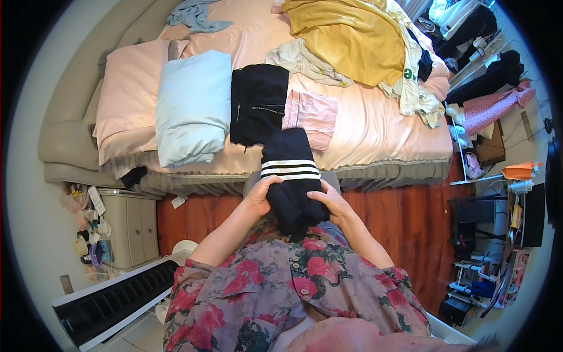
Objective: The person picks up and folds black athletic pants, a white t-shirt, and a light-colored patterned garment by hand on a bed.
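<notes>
Both hands hold a folded black garment with white stripes (290, 189) above my lap, its far end over the bed's edge. My left hand (260, 196) grips its left side, thumb on top near the stripes. My right hand (332, 202) grips the right side, a little lower. Just beyond lie a folded black garment with a zip (257, 101) and a folded pink garment (314, 116). Left of these is a folded light blue quilt or cushion (193, 101), beside a pink pillow (129, 88).
The bed (387, 141) bears a yellow cloth (352, 39), a crumpled pale garment (303, 61) and a grey-blue garment (195, 15). A bedside cabinet (136, 224) stands at left. Clothes hang on a white rack (462, 163) at right.
</notes>
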Available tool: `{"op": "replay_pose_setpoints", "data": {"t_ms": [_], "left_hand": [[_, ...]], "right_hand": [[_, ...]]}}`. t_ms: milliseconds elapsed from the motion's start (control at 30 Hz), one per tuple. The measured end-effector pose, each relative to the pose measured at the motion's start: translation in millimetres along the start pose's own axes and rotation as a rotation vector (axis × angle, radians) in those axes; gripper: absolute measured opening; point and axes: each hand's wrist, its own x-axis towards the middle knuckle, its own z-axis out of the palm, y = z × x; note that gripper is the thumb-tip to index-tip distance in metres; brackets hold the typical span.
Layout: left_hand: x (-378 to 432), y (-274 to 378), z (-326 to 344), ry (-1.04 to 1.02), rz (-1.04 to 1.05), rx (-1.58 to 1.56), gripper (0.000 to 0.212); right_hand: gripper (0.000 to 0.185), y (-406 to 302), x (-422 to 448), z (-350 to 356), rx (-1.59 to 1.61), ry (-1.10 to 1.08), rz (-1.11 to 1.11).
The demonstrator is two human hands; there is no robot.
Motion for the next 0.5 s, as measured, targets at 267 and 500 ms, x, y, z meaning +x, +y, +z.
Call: {"op": "replay_pose_setpoints", "data": {"t_ms": [267,500], "left_hand": [[-8.0,43.0,19.3,-0.097,0.224,0.144,0.051],[-0.4,122.2,57.3,0.242,0.958,0.627,0.073]], "right_hand": [[0.056,-43.3,10.2,18.1,-0.151,0.075,-0.188],[0.067,-100.8,111.4,66.5,-0.253,0.038,-0.724]]}}
